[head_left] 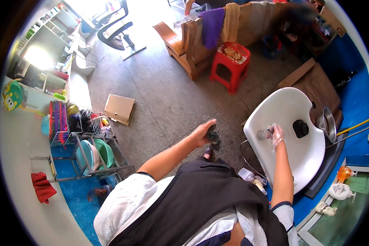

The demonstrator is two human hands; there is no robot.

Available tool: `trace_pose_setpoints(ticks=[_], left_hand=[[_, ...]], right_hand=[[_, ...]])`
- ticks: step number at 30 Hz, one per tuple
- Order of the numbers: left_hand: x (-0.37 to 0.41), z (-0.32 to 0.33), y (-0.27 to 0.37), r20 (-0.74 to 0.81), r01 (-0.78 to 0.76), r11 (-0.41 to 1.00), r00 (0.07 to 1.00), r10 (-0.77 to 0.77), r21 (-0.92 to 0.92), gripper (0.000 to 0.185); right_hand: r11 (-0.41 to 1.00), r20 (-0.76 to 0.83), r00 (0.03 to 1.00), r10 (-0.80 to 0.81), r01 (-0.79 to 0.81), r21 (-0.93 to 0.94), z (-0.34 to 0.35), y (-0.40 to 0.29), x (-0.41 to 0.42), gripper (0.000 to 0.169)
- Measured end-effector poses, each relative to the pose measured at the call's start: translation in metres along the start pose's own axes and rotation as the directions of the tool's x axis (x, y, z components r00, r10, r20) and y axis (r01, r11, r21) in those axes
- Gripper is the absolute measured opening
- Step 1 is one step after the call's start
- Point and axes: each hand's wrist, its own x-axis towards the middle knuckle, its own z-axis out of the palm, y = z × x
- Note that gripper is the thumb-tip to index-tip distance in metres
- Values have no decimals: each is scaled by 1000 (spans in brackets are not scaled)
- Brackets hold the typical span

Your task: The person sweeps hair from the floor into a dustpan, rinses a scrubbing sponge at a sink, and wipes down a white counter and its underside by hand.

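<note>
In the middle, my bare left hand [204,133] grips a dark clump, perhaps hair or a scouring pad [213,135], above the floor. At the right, my right hand [277,136] wears a clear plastic glove and is inside the white shampoo basin [290,163]. Its fingers are at a metal drain strainer or fitting [263,134] near the basin's left side; whether they grip it cannot be told. A black rubber-like piece [300,128] lies in the basin, right of that hand.
A metal bowl [327,123] stands beyond the basin's right edge. Pump bottles [339,191] line the lower right ledge. A red plastic stool [232,66] stands by a wooden bench [190,46]. A cardboard box [120,108] lies on the floor; a rack holds plastic basins [104,153].
</note>
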Motion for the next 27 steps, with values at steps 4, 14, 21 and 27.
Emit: trace_pose_setpoints(ticks=[4,14,21,27], left_hand=[[25,24,16,42,0,995,999,4,-104,37],[94,148,30,124,3,976,992,25,-217,41],[162,233,20,208,49,954,978,14,-295,40],[181,281,-20,192,126,958,978,-78,-258,41]], right_hand=[[948,21,987,158,-157,278,11,-27,-4,14],[870,209,976,-66,-47,491,-65,-9,-45,44],[407,-64,989,-137,-2,-914,-210,35,-135,57],[754,-207,945,-252,58,-654,-206,20,-127,55]])
